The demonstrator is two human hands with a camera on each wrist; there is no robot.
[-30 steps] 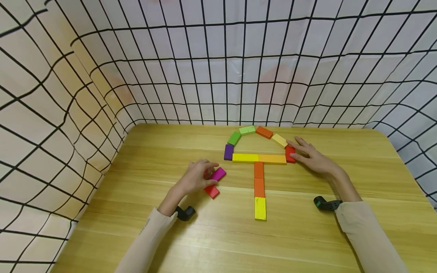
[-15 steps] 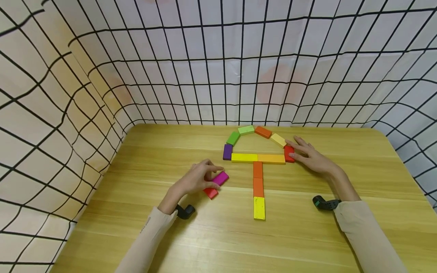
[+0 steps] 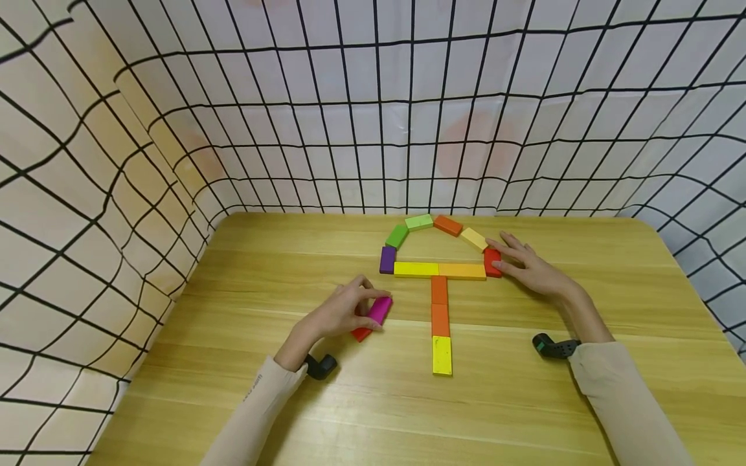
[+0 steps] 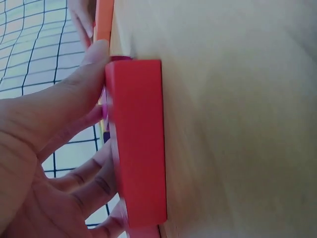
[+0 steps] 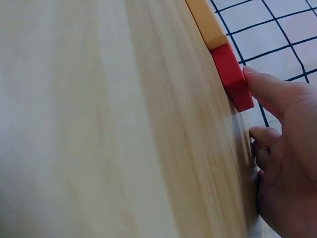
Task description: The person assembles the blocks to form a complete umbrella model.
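Observation:
My left hand (image 3: pixel 340 312) pinches a magenta block (image 3: pixel 381 310) between thumb and fingers, left of the block figure. Partly under that hand lies a red block (image 3: pixel 361 334), which fills the middle of the left wrist view and hides most of the magenta one there. A pinkish-red end (image 4: pixel 143 231) shows just beyond it. Over at the figure's right corner, my right hand (image 3: pixel 533 268) rests with loosely extended fingers against another red block (image 3: pixel 492 265). In the right wrist view its thumb touches this red block's side (image 5: pixel 232 77), beside an orange-yellow block (image 5: pixel 206 22).
Several coloured blocks form an arch, from a purple block (image 3: pixel 387 260) to a pale yellow one (image 3: pixel 474 239). A yellow bar (image 3: pixel 416 269) runs along its base. Orange blocks and a yellow block (image 3: pixel 442 356) make a stem. A black grid net (image 3: pixel 408 142) surrounds the wooden table (image 3: pixel 524 414).
The left hand has shifted slightly right with the magenta block, which has turned steeper and come a little nearer. The right hand stays at its red block.

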